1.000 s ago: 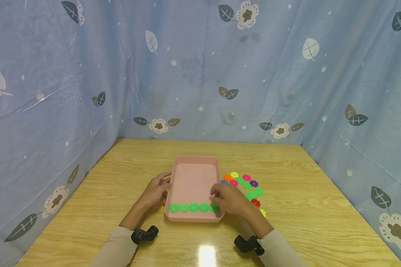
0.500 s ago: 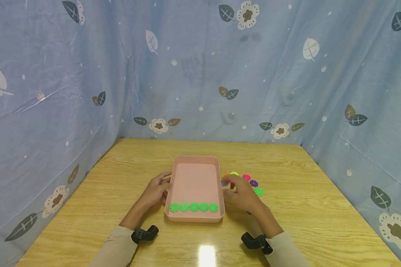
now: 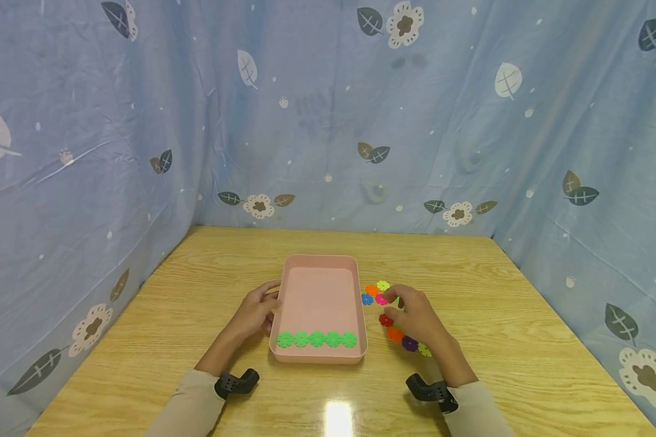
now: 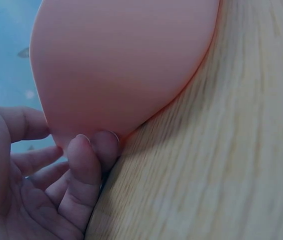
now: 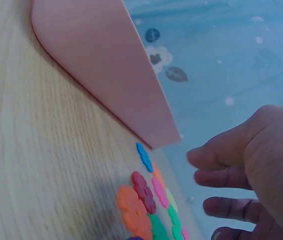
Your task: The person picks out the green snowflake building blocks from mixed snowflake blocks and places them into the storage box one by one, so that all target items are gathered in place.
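Note:
A shallow pink tray (image 3: 321, 261) lies on the table, with a row of several green flower-shaped plastic discs (image 3: 317, 339) along its near end. My left hand (image 3: 256, 312) holds the tray's left side. In the left wrist view its curled fingers (image 4: 84, 160) lie against the pink wall, some at the rim. My right hand (image 3: 415, 312) hovers right of the tray over loose discs, fingers bent and apart. Between thumb and fingers nothing shows in the right wrist view. Near it lie a dark red disc (image 3: 386, 320), an orange disc (image 5: 134, 212) and a pink disc (image 3: 381, 299); it hides others.
Blue (image 3: 367, 299), orange (image 3: 372, 290) and yellow discs (image 3: 382, 285) lie by the tray's right wall. A purple disc (image 3: 410, 344) and a yellow-green disc (image 3: 424, 349) lie nearer. The wooden table (image 3: 240, 249) meets a patterned blue curtain (image 3: 317, 121) behind and at both sides.
My right hand has left the near right corner of the tray, moving right over the loose discs. The last green disc in the row is now uncovered. The left hand stays put.

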A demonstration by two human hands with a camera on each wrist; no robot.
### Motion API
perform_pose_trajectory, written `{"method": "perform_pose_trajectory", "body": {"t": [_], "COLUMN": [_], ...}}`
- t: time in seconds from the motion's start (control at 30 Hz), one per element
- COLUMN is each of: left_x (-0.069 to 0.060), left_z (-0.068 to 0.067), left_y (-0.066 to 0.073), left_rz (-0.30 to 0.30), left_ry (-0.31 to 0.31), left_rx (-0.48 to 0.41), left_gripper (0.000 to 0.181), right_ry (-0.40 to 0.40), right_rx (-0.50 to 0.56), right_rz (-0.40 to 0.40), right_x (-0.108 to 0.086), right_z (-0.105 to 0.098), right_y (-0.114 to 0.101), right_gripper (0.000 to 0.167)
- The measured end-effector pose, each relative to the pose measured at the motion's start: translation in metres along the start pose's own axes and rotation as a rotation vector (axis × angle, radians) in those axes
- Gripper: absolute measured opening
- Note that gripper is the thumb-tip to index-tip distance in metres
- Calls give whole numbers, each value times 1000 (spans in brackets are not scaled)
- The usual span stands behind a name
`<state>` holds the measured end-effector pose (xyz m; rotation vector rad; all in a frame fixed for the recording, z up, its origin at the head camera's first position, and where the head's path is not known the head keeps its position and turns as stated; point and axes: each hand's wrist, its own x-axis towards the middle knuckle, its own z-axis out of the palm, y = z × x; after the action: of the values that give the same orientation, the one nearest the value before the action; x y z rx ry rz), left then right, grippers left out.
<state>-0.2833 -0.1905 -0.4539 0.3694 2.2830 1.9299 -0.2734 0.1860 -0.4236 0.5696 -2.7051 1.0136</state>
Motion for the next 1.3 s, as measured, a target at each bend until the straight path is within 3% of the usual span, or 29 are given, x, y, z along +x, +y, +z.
{"method": "perform_pose_trajectory", "body": {"t": [0.2,0.4,0.63,1.0,1.3], "left_x": [0,0,1,0,0], "left_z": [0,0,-1,0,2], "left_y": [0,-1,-1,0,1], "left_rz": [1,8,6,-2,-11], "left_ry": [-11,-9,-17,11,32], "left_rx": [3,17,5,9,27], "left_gripper": [59,59,60,60,57], "right_ry": [-106,-154,-213,-202,-203], "right_rx": [-21,-65,-102,-119,-87], "right_rz": [80,145,163,165,188], "right_x": [-1,-4,-6,-5,-5], "right_z": [-5,-12,-15,-11,-10], "right_y": [6,9,10,16,18], "right_gripper": [15,17,25,15,17]}}
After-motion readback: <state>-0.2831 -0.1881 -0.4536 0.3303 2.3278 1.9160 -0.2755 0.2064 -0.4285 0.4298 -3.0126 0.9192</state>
